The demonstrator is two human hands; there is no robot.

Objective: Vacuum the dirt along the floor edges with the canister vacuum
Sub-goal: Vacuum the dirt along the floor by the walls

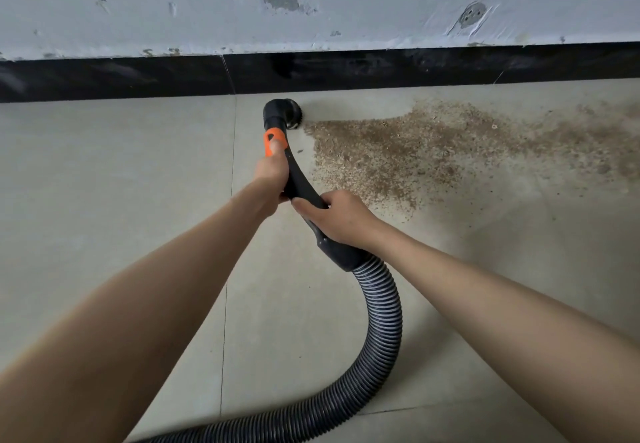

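A black curved vacuum handle [302, 179] with an orange collar [275, 138] ends in a round brush nozzle [285, 112] that touches the floor close to the black baseboard [346, 68]. My left hand [270, 174] grips the handle just below the orange collar, thumb on the collar. My right hand [337, 217] grips the lower handle above the ribbed hose [384, 321]. A wide patch of brown dirt [415, 145] lies on the tiles right of the nozzle, stretching to the right edge of view.
The hose curves down and left out of the bottom of the frame. A scuffed pale wall [311, 3] rises above the baseboard. Grey floor tiles [121, 183] spread left of the nozzle, with a grout line [228, 235] running toward me.
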